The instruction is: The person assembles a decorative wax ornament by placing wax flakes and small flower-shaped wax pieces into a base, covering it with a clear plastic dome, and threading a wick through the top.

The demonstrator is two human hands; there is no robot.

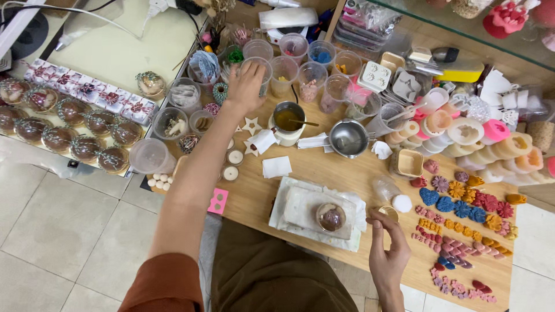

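Your left hand reaches far across the wooden table. Its fingers are spread and rest on the top of a clear plastic cup in the far row of cups. It touches the cup but does not grip it. Just right of that hand sits a small metal pot with yellow liquid and a spoon in it. Your right hand hovers near you, fingers loosely curled, holding nothing. It is just right of a little round bowl on a white tray. Colourful flower shapes lie further right.
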